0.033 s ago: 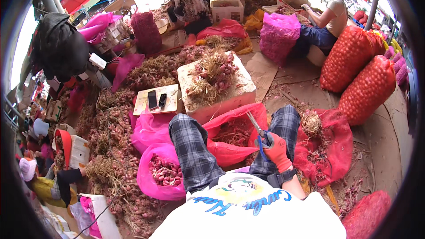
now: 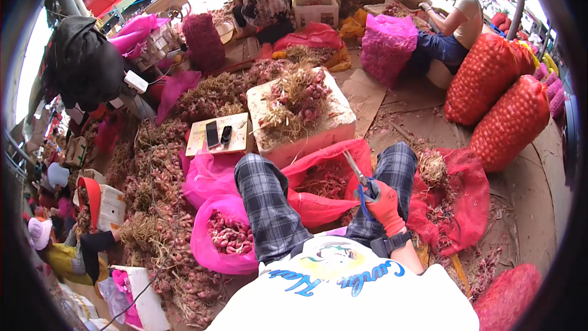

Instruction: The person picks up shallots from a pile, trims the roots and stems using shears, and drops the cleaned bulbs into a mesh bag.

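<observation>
My right hand [image 2: 386, 207], in an orange-palmed glove, rests by my right thigh. It is closed on a pair of scissors [image 2: 355, 167] with blue handles, the blades pointing up and away to the left. My left hand is out of view. Between my knees an open red mesh bag [image 2: 324, 208] holds dry reddish scraps. A pile of shallots [image 2: 300, 101] with dry stalks lies on a white foam box [image 2: 306, 143] ahead of me. Left of my left thigh, a pink bag [image 2: 202, 251] holds loose shallots [image 2: 229, 234].
Two phones [image 2: 212, 134] lie on a small board [image 2: 199, 142]. Heaped shallots [image 2: 159, 208] cover the ground at left. Another red mesh bag [image 2: 468, 205] spreads beside my right leg. Full red sacks [image 2: 511, 122] lean at right. A co-worker [image 2: 459, 18] sits beyond them; other people sit farther off.
</observation>
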A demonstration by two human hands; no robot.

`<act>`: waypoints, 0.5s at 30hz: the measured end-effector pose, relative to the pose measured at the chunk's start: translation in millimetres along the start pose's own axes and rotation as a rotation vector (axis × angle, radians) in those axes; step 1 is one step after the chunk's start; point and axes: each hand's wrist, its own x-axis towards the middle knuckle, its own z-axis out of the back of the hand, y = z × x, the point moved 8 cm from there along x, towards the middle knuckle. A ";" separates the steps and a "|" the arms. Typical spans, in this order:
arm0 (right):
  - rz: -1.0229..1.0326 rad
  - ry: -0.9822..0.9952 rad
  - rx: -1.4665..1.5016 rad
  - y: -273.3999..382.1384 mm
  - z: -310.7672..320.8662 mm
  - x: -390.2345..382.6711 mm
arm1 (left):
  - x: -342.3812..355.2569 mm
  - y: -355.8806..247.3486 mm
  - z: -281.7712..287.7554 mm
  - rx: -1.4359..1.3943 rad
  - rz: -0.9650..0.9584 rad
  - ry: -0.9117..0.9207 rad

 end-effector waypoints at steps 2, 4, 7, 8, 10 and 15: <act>0.027 -0.020 0.001 2.3 1.7 -0.1 | -5.6 0.9 -1.4 -0.001 0.013 0.004; 0.026 -0.010 0.013 2.0 2.7 0.5 | -9.5 3.2 -3.2 -0.003 0.024 0.017; 0.007 0.010 0.038 10.1 5.4 1.7 | -17.4 9.9 -3.8 -0.001 0.044 0.020; -0.018 0.029 0.043 10.6 5.0 2.1 | -19.4 10.8 -5.8 -0.002 0.049 0.022; -0.007 0.025 0.099 6.7 1.1 -1.4 | -26.1 16.0 -6.9 0.000 0.062 0.023; 0.013 -0.005 0.077 10.9 4.8 -1.8 | -37.1 23.7 -7.8 -0.011 0.085 0.034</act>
